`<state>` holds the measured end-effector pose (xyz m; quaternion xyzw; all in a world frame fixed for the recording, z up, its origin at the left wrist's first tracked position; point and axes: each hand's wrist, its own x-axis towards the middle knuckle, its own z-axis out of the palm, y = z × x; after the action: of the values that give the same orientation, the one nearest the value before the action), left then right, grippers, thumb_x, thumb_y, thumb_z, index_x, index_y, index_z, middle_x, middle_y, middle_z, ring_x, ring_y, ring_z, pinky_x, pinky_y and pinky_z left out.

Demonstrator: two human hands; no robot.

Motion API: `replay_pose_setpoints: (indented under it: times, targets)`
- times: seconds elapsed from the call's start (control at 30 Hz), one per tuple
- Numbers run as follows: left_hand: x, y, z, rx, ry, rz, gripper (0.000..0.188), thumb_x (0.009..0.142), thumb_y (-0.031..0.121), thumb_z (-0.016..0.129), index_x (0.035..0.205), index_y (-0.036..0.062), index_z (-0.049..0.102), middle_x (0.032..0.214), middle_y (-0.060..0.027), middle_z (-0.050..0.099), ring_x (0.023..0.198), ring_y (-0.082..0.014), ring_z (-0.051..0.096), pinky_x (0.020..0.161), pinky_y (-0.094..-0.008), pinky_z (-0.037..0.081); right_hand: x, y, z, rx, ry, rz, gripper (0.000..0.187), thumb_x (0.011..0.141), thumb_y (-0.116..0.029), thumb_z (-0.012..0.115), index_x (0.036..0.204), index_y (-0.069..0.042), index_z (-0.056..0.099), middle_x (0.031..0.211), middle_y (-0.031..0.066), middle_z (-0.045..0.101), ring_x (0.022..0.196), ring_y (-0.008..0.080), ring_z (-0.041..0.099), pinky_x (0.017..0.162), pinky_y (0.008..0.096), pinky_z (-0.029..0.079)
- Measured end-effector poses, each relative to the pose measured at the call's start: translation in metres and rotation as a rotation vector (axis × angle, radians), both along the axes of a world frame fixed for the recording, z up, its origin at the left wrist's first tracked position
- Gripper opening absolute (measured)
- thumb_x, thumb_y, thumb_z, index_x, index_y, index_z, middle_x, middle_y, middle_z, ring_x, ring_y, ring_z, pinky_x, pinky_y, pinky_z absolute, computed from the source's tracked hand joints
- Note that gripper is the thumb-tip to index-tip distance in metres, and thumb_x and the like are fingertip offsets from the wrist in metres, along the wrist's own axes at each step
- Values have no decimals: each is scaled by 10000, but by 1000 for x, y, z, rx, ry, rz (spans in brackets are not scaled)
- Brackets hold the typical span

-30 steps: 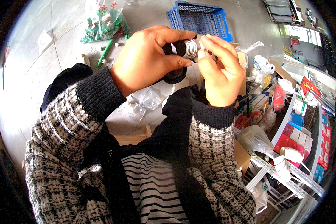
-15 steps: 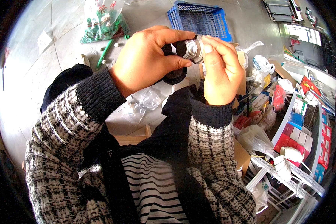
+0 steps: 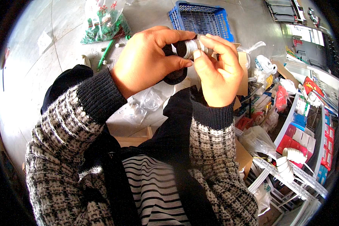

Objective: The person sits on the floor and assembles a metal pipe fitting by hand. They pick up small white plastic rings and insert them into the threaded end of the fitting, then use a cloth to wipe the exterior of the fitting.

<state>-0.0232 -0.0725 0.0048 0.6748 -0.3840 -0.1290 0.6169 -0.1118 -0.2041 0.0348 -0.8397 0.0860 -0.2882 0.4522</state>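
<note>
Out in front of my lap, a dark pipe fitting with a pale, ridged threaded end (image 3: 192, 48) is held between both hands. My left hand (image 3: 145, 56) grips its dark body, with the index finger along the top and the thumb below. The fingers of my right hand (image 3: 220, 71) are curled around the threaded end from the right, thumb and index finger pressed to it. My right fingers cover the far end of the threads. A dark rounded part (image 3: 176, 75) shows below my left thumb; whether it belongs to the fitting I cannot tell.
Beyond my hands a blue plastic crate (image 3: 229, 33) stands on the grey floor. At the far left is a clear bag of green fittings (image 3: 101, 32), with a green tube (image 3: 106, 54) beside it. To the right are cluttered shelves with boxes (image 3: 299, 141) and a white metal frame (image 3: 265, 174).
My right hand has shifted slightly left and its thumb has moved from the fitting's end onto the threads. My left hand stays almost where it was.
</note>
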Motion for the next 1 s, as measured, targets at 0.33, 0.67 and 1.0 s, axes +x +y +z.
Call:
replay_pose_setpoints:
  times: [0.33, 0.67, 1.0]
  targets:
    - [1, 0, -1, 3, 61, -9, 446, 663, 90, 737, 1084, 44, 600, 805, -65, 584, 753, -133, 559, 688, -252, 451, 0, 0, 0, 30, -7, 29, 304, 667, 63, 647, 959, -22, 637, 1035, 94, 528, 862, 150, 576, 684, 240, 508]
    - [1, 0, -4, -44, 221, -68, 435, 719, 79, 709, 1124, 16, 563, 911, -47, 621, 816, -112, 574, 730, -232, 465, -3, -4, -1, 129, -27, 71, 376, 732, 1, 621, 1103, -17, 560, 1085, 94, 517, 960, 167, 541, 770, 272, 481]
    - [22, 6, 23, -582, 1186, -314, 349, 818, 187, 617, 1111, 18, 530, 958, -69, 609, 831, -143, 595, 756, -266, 488, -5, -9, -31, 680, 294, 239, 456, 724, -289, 710, 1023, -35, 478, 935, 55, 541, 716, 107, 529, 686, 234, 450]
